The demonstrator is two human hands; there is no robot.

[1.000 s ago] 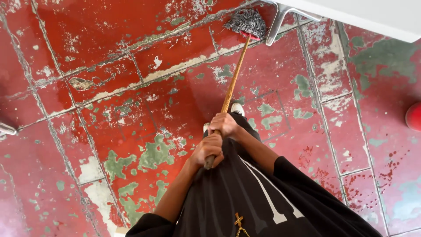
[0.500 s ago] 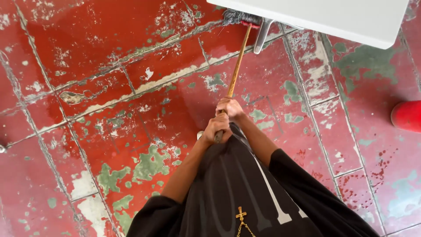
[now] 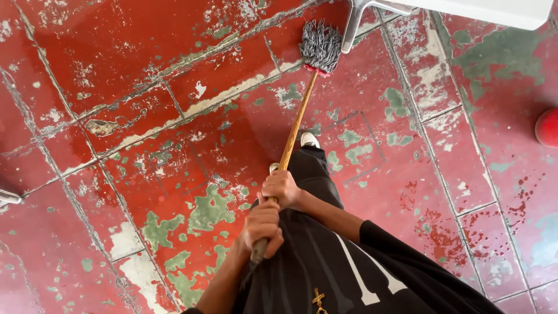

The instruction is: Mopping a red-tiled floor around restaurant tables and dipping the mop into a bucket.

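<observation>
A: What does the left hand (image 3: pixel 263 224) hold?

B: It clenches the wooden handle (image 3: pixel 290 142) near its top end; the right hand (image 3: pixel 282 187), just beyond it, is clenched on the same stick.

A: And the mop head (image 3: pixel 320 46)?

B: Pressed on the floor ahead of the feet, just beside the grey metal leg (image 3: pixel 351 26) of a white table (image 3: pixel 494 10). A wiping stroke looks to be in hand; going on would likely call for steering the strands clear of that leg.

A: The surface?

B: Red painted floor (image 3: pixel 116 70), badly worn, with green and pale patches and scored lines. A red round thing (image 3: pixel 547 127) sits at the right edge.
</observation>
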